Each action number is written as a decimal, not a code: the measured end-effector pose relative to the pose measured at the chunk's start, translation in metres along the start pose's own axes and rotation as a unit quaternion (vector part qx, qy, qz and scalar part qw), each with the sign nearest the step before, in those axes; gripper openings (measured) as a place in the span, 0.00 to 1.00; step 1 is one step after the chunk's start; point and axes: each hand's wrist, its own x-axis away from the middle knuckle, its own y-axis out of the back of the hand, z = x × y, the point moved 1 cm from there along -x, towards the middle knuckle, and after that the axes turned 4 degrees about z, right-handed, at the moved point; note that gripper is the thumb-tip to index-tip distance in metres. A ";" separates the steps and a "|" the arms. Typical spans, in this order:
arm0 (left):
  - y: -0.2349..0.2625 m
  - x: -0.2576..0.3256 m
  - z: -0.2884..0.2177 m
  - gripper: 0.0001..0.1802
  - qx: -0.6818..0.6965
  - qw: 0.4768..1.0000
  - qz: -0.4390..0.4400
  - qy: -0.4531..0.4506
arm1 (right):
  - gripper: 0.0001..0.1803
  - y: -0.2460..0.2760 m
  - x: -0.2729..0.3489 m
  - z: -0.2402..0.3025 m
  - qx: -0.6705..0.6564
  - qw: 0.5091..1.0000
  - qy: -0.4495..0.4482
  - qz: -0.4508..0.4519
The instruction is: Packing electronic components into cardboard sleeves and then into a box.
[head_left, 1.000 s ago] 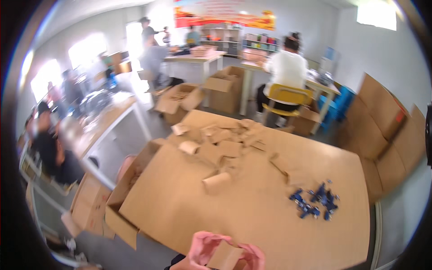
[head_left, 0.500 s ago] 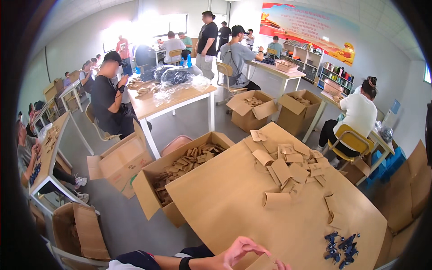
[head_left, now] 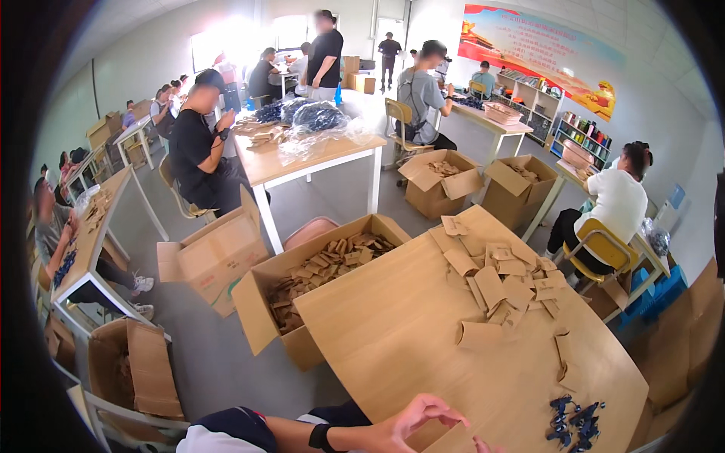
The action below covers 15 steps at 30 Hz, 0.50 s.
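Observation:
My left hand (head_left: 417,420) is at the bottom edge of the view, fingers curled over a small brown cardboard piece (head_left: 451,439) at the near edge of the wooden table (head_left: 393,332). Only the fingertips of my right hand (head_left: 483,445) show, against the same piece; its grip is cut off by the frame. A black band sits on my left wrist. A pile of flat brown cardboard sleeves (head_left: 504,285) lies farther out on the table. Several small blue items (head_left: 574,424) lie at the near right.
An open carton (head_left: 321,275) full of cardboard pieces stands against the table's left side, with more cartons (head_left: 215,253) on the floor. A seated person in white (head_left: 615,204) is at the right. Other people work at tables (head_left: 302,155) behind and left.
The view has swung left and slightly down: the open carton and the workers' tables have come nearer the middle, and the pile has shifted right. My hands stay low on the cardboard piece.

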 end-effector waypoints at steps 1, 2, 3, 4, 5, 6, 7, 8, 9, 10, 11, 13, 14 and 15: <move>0.006 -0.002 0.005 0.43 0.008 1.000 -0.003 0.008 | 0.47 -0.007 -0.003 0.000 -0.013 0.999 -0.012 -0.036; 0.021 -0.004 0.017 0.41 -0.036 0.999 0.013 -0.008 | 0.44 -0.016 -0.008 0.000 -0.019 0.996 -0.029 -0.080; 0.027 0.001 0.031 0.39 -0.075 0.997 0.028 -0.017 | 0.42 -0.020 -0.008 -0.001 -0.019 0.990 -0.051 -0.127; 0.025 0.002 0.029 0.42 -0.095 0.995 0.011 0.006 | 0.40 -0.018 0.005 0.000 -0.007 0.980 -0.079 -0.181; 0.028 -0.002 0.026 0.45 -0.112 0.993 -0.002 0.034 | 0.54 0.000 0.015 -0.029 -0.134 0.979 -0.080 -0.134; 0.023 -0.003 0.023 0.43 -0.083 0.995 -0.044 0.024 | 0.53 -0.014 -0.001 -0.014 -0.052 0.978 -0.136 -0.149; 0.021 -0.005 0.022 0.41 -0.052 0.995 -0.081 0.023 | 0.53 -0.018 -0.010 -0.010 -0.073 0.971 -0.176 -0.148; 0.023 -0.008 0.017 0.40 -0.066 0.992 -0.095 0.045 | 0.55 -0.020 -0.018 -0.015 -0.083 0.974 -0.160 -0.139; 0.023 -0.009 0.011 0.40 -0.083 0.989 -0.107 0.066 | 0.52 -0.018 -0.022 -0.012 -0.117 0.966 -0.185 -0.137; 0.025 -0.014 0.008 0.37 -0.091 0.987 -0.107 0.076 | 0.51 -0.015 -0.027 -0.012 -0.156 0.956 -0.207 -0.134; 0.025 -0.017 0.008 0.35 -0.104 0.986 -0.108 0.079 | 0.48 -0.012 -0.030 -0.010 -0.195 0.941 -0.232 -0.150; 0.022 -0.026 0.013 0.33 -0.087 0.981 -0.129 0.120 | 0.46 -0.002 -0.040 -0.012 -0.228 0.924 -0.248 -0.182; 0.023 -0.027 0.018 0.30 -0.091 0.974 -0.158 0.133 | 0.47 0.002 -0.040 -0.012 -0.176 0.939 -0.252 -0.154; 0.022 -0.024 0.023 0.26 -0.130 0.979 -0.115 0.109 | 0.50 0.005 -0.037 -0.011 -0.126 0.951 -0.257 -0.116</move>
